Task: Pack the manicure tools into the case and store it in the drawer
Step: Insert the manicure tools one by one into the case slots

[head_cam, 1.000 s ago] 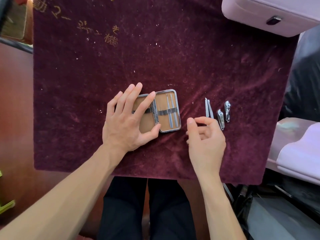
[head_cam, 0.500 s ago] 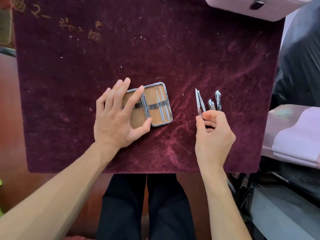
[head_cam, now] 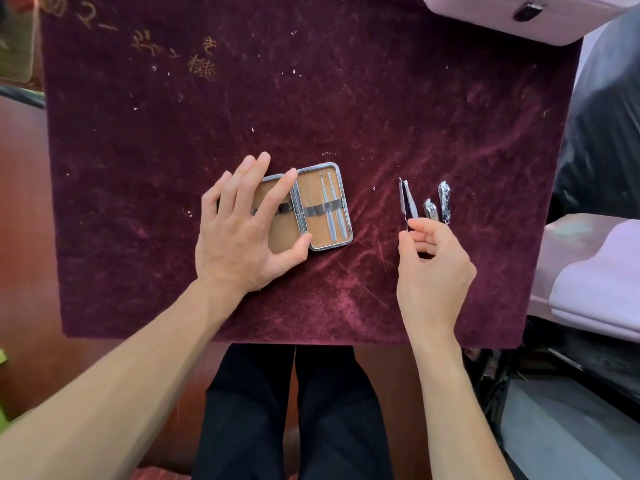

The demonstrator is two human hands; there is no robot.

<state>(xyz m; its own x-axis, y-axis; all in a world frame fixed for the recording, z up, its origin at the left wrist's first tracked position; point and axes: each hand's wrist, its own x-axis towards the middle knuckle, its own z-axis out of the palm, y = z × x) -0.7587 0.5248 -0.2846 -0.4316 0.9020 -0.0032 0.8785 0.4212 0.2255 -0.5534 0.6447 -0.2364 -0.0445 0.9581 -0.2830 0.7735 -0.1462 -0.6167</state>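
A small metal-framed manicure case with a tan lining (head_cam: 322,209) is lying open on a dark burgundy velvet cloth (head_cam: 346,116), and the left hand (head_cam: 242,233) is lying flat and spread over its left half, fingers extended, thumb against the near edge. Two slim silver tools (head_cam: 331,211) are sitting under a dark elastic strap (head_cam: 322,208) in the right half. Well to the right, the right hand (head_cam: 431,261) is pinching the near end of a pair of silver tweezers (head_cam: 407,200) between thumb and fingertips. Just beside them, a small silver nail clipper (head_cam: 430,209) and a larger silver nail clipper (head_cam: 444,201) are lying loose on the cloth.
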